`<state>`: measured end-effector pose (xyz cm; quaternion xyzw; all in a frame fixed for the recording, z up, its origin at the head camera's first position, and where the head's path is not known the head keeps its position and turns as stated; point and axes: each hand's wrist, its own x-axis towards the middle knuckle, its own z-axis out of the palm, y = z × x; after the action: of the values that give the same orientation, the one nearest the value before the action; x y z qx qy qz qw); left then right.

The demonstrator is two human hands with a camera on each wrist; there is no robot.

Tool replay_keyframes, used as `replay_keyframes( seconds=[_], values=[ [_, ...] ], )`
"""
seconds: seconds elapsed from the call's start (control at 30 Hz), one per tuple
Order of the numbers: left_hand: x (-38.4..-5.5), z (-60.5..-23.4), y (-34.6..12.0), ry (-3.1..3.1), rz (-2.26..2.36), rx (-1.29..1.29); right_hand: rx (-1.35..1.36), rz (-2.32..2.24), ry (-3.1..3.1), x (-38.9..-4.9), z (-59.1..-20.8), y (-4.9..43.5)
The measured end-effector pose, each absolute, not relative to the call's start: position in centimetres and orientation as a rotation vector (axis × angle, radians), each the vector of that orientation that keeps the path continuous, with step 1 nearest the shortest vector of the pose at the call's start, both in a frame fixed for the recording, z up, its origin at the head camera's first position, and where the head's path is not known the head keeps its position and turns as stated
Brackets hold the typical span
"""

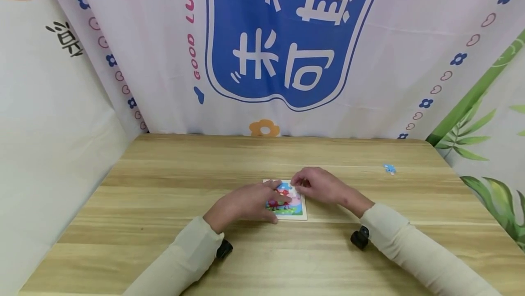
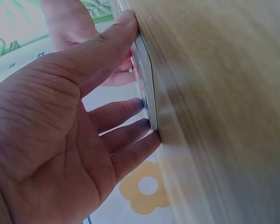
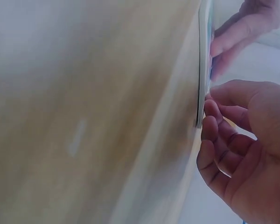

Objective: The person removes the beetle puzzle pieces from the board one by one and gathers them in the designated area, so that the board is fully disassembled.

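Note:
A small square jigsaw puzzle (image 1: 293,211) with a pale border and a colourful cartoon picture lies flat on the table. My left hand (image 1: 256,201) spreads over its left part, fingertips resting on the picture and border. In the left wrist view the thumb (image 2: 116,35) reaches along the near edge, and the fingers lie nearly straight. At the far right corner is my right hand (image 1: 321,186), its thumb and index fingertip close together. The other fingers (image 3: 210,154) curl beside the board's edge. I cannot tell whether a piece is between the right fingertips.
One loose blue puzzle piece (image 1: 390,169) lies toward the back right of the wooden table (image 1: 184,168). A printed cloth (image 1: 164,104) hangs along the table's back edge. Small black devices (image 1: 360,237) sit at both wrists.

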<state>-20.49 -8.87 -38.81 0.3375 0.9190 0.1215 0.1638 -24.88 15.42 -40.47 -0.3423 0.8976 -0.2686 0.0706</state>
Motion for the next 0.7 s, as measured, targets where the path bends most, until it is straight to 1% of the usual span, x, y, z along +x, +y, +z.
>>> replay_keyframes(
  seconds=[0.23,0.7],
  values=[
    [-20.4,-38.7,-8.72,2.625,0.37,0.907,-1.032,-0.719,2.726,-24.4,-40.24,15.01],
    [-20.24,-38.68,-8.13,2.725,0.367,0.823,-0.941,-0.805,2.68,-24.98,-40.1,14.51]
  ],
)
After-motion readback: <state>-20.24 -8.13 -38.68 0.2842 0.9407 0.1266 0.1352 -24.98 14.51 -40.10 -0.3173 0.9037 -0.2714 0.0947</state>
